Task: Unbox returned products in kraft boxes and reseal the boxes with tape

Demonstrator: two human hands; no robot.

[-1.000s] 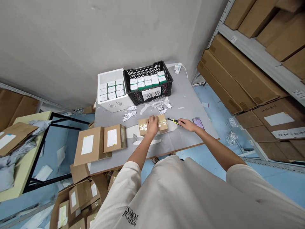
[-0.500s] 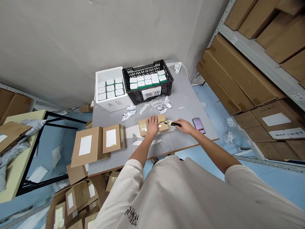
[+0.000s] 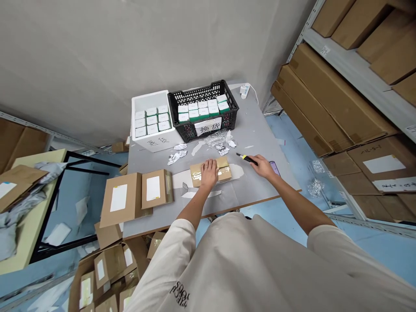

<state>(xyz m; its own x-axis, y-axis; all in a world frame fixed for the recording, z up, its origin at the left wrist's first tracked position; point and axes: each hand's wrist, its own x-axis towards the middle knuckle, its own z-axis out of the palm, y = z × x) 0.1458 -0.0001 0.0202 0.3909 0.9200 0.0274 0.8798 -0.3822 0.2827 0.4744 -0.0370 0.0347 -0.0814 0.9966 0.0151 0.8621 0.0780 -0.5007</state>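
Our left hand [image 3: 209, 172] lies open on top of the small brown box [image 3: 224, 172], which sits on the gray table [image 3: 260, 136]. We have our right hand [image 3: 261, 166] closed around a cutter [image 3: 247, 159], its tip near the box, not touching.

Open tabletop [image 3: 252, 130] stretches far right beyond the right hand [image 3: 261, 166]; a black crate [image 3: 232, 120] and white bin [image 3: 164, 146] block the far left and middle, cardboard boxes [image 3: 125, 197] the near left.
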